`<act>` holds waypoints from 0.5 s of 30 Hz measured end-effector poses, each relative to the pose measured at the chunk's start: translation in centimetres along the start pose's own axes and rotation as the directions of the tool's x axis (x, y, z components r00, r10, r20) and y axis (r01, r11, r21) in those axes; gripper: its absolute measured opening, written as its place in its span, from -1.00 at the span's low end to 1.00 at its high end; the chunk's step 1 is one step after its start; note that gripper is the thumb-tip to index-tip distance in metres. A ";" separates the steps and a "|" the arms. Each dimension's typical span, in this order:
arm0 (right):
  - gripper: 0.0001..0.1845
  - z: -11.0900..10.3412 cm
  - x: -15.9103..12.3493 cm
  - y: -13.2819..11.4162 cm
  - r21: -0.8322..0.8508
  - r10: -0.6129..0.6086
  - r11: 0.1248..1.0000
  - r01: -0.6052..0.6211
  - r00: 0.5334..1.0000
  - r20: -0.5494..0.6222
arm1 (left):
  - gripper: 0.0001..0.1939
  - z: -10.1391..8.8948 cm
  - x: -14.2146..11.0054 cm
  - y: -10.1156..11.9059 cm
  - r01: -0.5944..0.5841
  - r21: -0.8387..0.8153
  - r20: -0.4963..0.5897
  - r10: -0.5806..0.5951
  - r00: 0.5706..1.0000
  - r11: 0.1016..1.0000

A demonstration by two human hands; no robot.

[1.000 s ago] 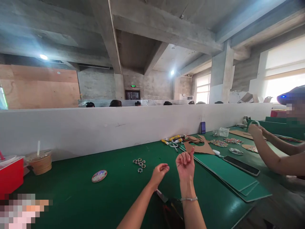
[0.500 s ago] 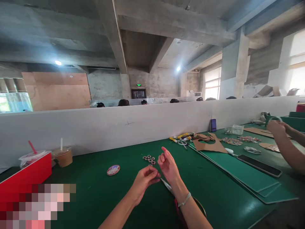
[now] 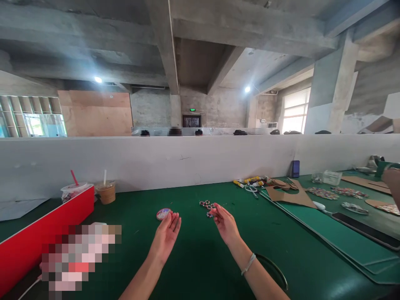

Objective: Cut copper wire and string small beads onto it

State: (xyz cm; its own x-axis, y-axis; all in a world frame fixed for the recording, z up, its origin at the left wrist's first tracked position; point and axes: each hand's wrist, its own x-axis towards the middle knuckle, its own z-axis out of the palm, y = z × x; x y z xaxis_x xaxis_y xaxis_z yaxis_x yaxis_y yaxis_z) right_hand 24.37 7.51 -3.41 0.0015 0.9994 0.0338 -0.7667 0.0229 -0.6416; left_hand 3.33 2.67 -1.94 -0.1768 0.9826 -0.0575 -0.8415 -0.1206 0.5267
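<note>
My left hand (image 3: 167, 235) is above the green table, its thumb and fingers drawn together in front of a small round disc (image 3: 162, 213) with a coloured face. My right hand (image 3: 227, 225) has a bracelet at the wrist and its fingertips pinched together. They overlap the edge of a small cluster of beads (image 3: 205, 204) in the view; whether they touch it I cannot tell. Anything held in either hand is too small or thin to make out. A dark curved loop (image 3: 276, 271) shows behind my right forearm, which hides the rest of it.
Left stand a red panel (image 3: 79, 216), a lidded drink cup (image 3: 106, 193) and another cup. A white partition (image 3: 156, 162) runs behind. Right lie yellow markers (image 3: 239, 183), cut cardboard (image 3: 293, 193), green boards (image 3: 315, 233), a phone (image 3: 365, 229), and part of another person's arm (image 3: 392, 183).
My hands came close together and have now spread apart, the left towards the disc, the right beside the beads. The view has swung left, so the table items sit further right.
</note>
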 end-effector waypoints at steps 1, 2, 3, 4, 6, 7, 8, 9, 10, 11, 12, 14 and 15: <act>-0.70 -0.1 0.1 0.0 0.012 -0.013 1.000 0.013 1.000 -0.001 | -0.78 0.1 0.0 0.5 -0.023 -0.021 0.007 0.023 1.000 1.000; -0.71 -0.2 0.2 -0.1 0.024 -0.027 0.999 0.027 1.000 -0.003 | -0.77 0.2 0.1 1.1 -0.050 -0.042 0.004 0.050 0.999 0.998; -0.71 -0.4 0.3 -0.2 0.035 -0.041 0.999 0.041 0.999 -0.009 | -0.76 0.1 0.2 1.8 -0.081 -0.062 -0.007 0.080 0.997 0.995; -0.71 -0.5 0.5 -0.4 0.045 -0.053 0.998 0.053 0.998 -0.017 | -0.75 0.1 0.3 2.5 -0.110 -0.076 -0.034 0.107 0.994 0.991; -0.72 -0.8 0.7 -0.8 0.062 -0.069 0.996 0.070 0.997 -0.030 | -0.75 -0.2 0.6 3.9 -0.159 -0.088 -0.107 0.149 0.983 0.983; -0.72 -0.9 0.8 -1.1 0.067 -0.077 0.995 0.078 0.997 -0.030 | -0.75 -0.3 0.7 4.4 -0.176 -0.092 -0.132 0.163 0.978 0.980; -0.72 -1.0 0.9 -1.3 0.070 -0.085 0.994 0.086 0.996 -0.027 | -0.75 -0.5 0.8 4.9 -0.190 -0.098 -0.149 0.174 0.973 0.977; -0.72 -1.1 0.9 -1.5 0.070 -0.094 0.993 0.095 0.995 -0.024 | -0.76 -0.5 0.8 5.3 -0.201 -0.105 -0.157 0.184 0.970 0.974; -0.72 -1.2 0.9 -1.7 0.070 -0.104 0.992 0.105 0.994 -0.024 | -0.77 -0.6 0.9 5.6 -0.211 -0.112 -0.162 0.192 0.968 0.971; -0.71 -1.3 1.0 -1.8 0.068 -0.113 0.991 0.115 0.993 -0.028 | -0.78 -0.7 1.0 5.9 -0.220 -0.118 -0.167 0.199 0.966 0.968; -0.70 -1.4 1.0 -2.0 0.066 -0.122 0.990 0.124 0.992 -0.033 | -0.78 -0.7 1.1 6.1 -0.230 -0.123 -0.173 0.207 0.963 0.965; -0.69 -1.7 1.2 -2.3 0.068 -0.143 0.987 0.146 0.989 -0.045 | -0.79 -0.8 1.2 6.5 -0.255 -0.133 -0.194 0.227 0.954 0.958; -0.67 -1.9 1.3 -2.5 0.071 -0.154 0.985 0.157 0.987 -0.050 | -0.78 -1.0 1.4 6.7 -0.269 -0.138 -0.209 0.238 0.949 0.953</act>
State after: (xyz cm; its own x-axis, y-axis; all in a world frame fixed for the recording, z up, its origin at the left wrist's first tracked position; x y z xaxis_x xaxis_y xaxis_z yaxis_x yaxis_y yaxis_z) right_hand 27.49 8.77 -3.20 0.1517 0.9839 0.0939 -0.8006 0.1781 -0.5722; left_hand -3.05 3.07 0.70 -0.4746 0.8737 -0.1066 -0.8249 -0.3992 0.4001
